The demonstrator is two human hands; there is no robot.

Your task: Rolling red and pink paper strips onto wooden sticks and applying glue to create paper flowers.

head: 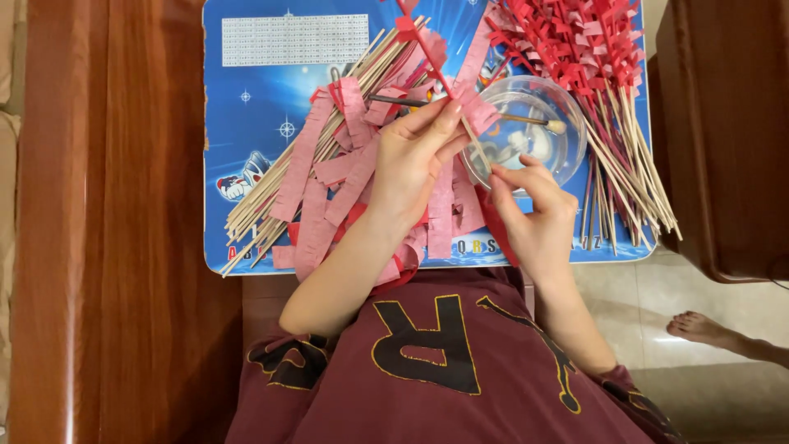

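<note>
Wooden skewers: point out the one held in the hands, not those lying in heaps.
It is the thin wooden skewer slanting over the clear plastic bowl, pinched by the left hand and right hand, with red fringed paper wound up its upper part.

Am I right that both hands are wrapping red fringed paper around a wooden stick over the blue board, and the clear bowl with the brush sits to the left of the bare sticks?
Not quite. The head view shows the clear bowl with the brush to the right of the bare sticks, not the left. The rest holds: left hand and right hand work red fringed paper onto a wooden stick over the blue board.
</note>
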